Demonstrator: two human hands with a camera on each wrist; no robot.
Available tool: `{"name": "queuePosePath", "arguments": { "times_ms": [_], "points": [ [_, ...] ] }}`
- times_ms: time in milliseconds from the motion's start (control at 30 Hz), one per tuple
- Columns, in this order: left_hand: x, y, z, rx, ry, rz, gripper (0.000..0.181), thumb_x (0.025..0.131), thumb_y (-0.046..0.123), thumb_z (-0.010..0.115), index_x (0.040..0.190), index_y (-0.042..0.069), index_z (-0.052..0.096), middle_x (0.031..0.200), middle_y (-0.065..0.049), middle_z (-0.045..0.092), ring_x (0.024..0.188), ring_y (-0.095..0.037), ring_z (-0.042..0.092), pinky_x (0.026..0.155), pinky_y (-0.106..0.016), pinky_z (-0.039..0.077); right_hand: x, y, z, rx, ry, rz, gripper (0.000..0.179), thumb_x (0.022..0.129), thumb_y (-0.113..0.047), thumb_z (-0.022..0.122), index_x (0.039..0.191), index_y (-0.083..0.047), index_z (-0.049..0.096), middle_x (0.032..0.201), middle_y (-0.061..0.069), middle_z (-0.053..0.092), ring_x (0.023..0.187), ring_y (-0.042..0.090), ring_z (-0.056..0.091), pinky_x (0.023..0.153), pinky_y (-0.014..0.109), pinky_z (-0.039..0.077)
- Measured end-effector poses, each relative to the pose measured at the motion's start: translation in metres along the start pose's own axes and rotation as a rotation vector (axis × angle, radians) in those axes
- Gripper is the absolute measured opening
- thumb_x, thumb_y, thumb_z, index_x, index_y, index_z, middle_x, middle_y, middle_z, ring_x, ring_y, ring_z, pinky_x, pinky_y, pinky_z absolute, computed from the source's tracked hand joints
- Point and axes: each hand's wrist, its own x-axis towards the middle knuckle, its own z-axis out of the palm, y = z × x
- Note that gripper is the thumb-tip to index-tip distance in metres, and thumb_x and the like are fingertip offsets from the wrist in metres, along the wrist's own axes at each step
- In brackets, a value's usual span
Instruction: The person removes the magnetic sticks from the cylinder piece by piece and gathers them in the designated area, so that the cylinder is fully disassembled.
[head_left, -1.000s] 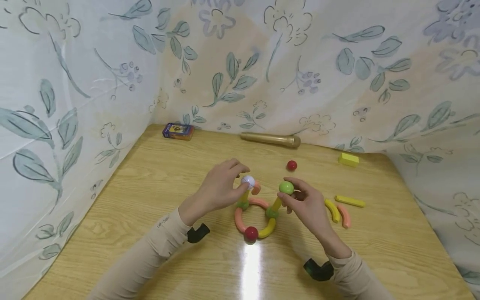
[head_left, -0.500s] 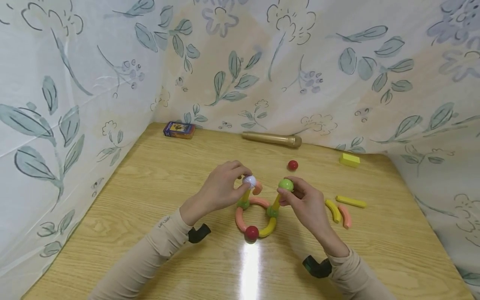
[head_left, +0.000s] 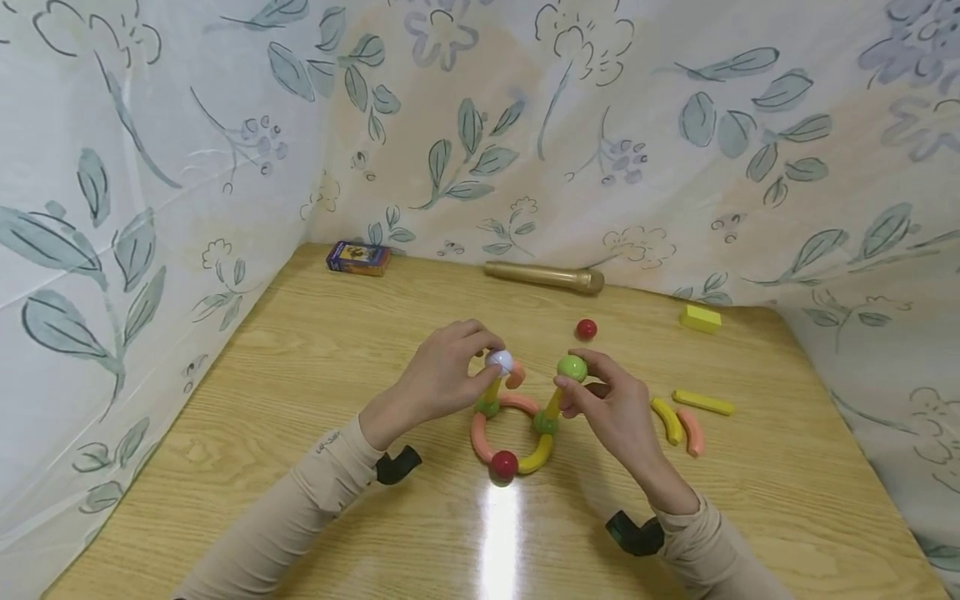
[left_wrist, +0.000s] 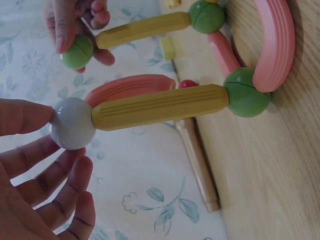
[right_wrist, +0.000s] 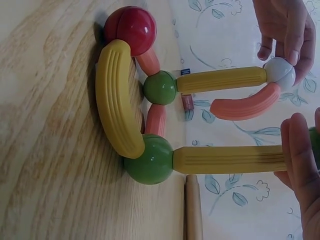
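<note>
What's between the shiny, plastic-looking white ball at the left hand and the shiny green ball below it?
A straight, ridged, plastic-looking yellow rod links the white ball to the green ball; the left-wrist view shows it.

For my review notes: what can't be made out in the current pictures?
- Head view: print on the small box and writing on the left sleeve, too small to read.
- Right wrist view: the light green ball, mostly hidden by the right hand and cut off by the right edge.
- Left wrist view: part of the left hand, cut off by the left edge.
</note>
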Motion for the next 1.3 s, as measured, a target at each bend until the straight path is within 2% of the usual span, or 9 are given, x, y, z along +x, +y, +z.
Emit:
{"name": "queuePosePath", "arguments": {
  "times_ms": [200, 333, 567, 700, 867, 967, 1033, 1167, 1300],
  "points": [
    [-0.001, 0.000, -0.001, 0.008, -0.001, 0.000, 0.012, 0.088, 0.014, 0.069, 0.098, 0.009, 0.071, 0.094, -0.001, 0.068, 0.086, -0.017, 0.063, 0.074, -0.030, 0.051, 0.014, 0.006, -0.012, -0.182, 0.102, -0.020, 0.039, 0.091, -0.024, 0.070, 0.126, -0.008, 0.064, 0.098, 0.012, 0.062, 0.064, 0.008, 0.060, 0.054, 0.022, 0.050],
    [-0.002, -0.001, -0.001, 0.017, -0.008, -0.003, 0.012, 0.087, 0.013, 0.069, 0.099, 0.009, 0.071, 0.094, -0.001, 0.068, 0.086, -0.017, 0.064, 0.074, -0.030, 0.052, 0.046, 0.037, -0.030, -0.373, 0.151, 0.025, 0.042, 0.092, -0.027, 0.067, 0.126, -0.002, 0.064, 0.102, 0.016, 0.060, 0.078, 0.019, 0.059, 0.060, 0.022, 0.044],
    [-0.003, 0.000, -0.001, -0.001, -0.032, -0.011, 0.013, 0.087, 0.013, 0.070, 0.100, 0.009, 0.071, 0.096, -0.001, 0.068, 0.087, -0.017, 0.064, 0.075, -0.028, 0.051, 0.081, 0.093, -0.053, -0.591, 0.092, 0.169, 0.047, 0.088, -0.013, 0.060, 0.129, 0.009, 0.055, 0.111, 0.031, 0.064, 0.086, 0.039, 0.063, 0.065, 0.041, 0.048],
    [-0.003, 0.000, -0.002, -0.015, -0.018, -0.003, 0.013, 0.088, 0.013, 0.070, 0.100, 0.009, 0.071, 0.096, -0.001, 0.067, 0.087, -0.018, 0.064, 0.074, -0.029, 0.051, 0.085, 0.106, -0.055, -0.631, 0.034, 0.239, 0.050, 0.089, -0.013, 0.059, 0.133, 0.008, 0.050, 0.116, 0.031, 0.063, 0.099, 0.046, 0.062, 0.078, 0.054, 0.049],
    [-0.003, 0.000, -0.002, -0.005, -0.016, -0.008, 0.014, 0.087, 0.013, 0.070, 0.100, 0.009, 0.071, 0.095, -0.001, 0.067, 0.088, -0.017, 0.064, 0.076, -0.030, 0.051, 0.084, 0.112, -0.054, -0.654, -0.004, 0.283, 0.055, 0.090, -0.021, 0.061, 0.136, 0.005, 0.047, 0.125, 0.033, 0.057, 0.108, 0.049, 0.058, 0.082, 0.057, 0.048],
    [-0.003, -0.001, -0.002, -0.012, -0.018, -0.005, 0.014, 0.087, 0.013, 0.070, 0.101, 0.009, 0.071, 0.096, -0.002, 0.068, 0.088, -0.017, 0.064, 0.076, -0.029, 0.052, 0.074, 0.105, -0.051, -0.597, 0.017, 0.252, 0.052, 0.092, -0.024, 0.059, 0.136, 0.003, 0.050, 0.124, 0.031, 0.056, 0.100, 0.045, 0.059, 0.074, 0.050, 0.050],
    [-0.003, -0.002, -0.003, -0.024, -0.019, -0.008, 0.014, 0.087, 0.012, 0.070, 0.101, 0.009, 0.071, 0.097, -0.002, 0.067, 0.087, -0.019, 0.064, 0.074, -0.029, 0.051, 0.062, 0.096, -0.047, -0.473, -0.021, 0.200, 0.047, 0.095, -0.023, 0.058, 0.134, 0.002, 0.053, 0.121, 0.028, 0.057, 0.094, 0.038, 0.062, 0.070, 0.043, 0.051],
    [-0.002, -0.004, -0.004, -0.024, -0.017, -0.022, 0.014, 0.088, 0.013, 0.069, 0.101, 0.008, 0.071, 0.097, -0.002, 0.067, 0.088, -0.019, 0.064, 0.074, -0.029, 0.051, 0.031, 0.080, -0.034, -0.114, -0.297, 0.122, 0.040, 0.094, -0.007, 0.056, 0.134, -0.002, 0.053, 0.121, 0.019, 0.060, 0.084, 0.029, 0.067, 0.067, 0.030, 0.054],
    [-0.003, -0.005, -0.004, -0.017, -0.024, -0.030, 0.014, 0.088, 0.014, 0.069, 0.101, 0.008, 0.070, 0.096, -0.002, 0.067, 0.088, -0.018, 0.064, 0.075, -0.029, 0.052, 0.009, 0.073, -0.016, 0.034, -0.491, 0.082, 0.044, 0.093, -0.006, 0.062, 0.135, -0.004, 0.052, 0.124, 0.014, 0.058, 0.082, 0.023, 0.067, 0.071, 0.026, 0.054]
  ]
}}
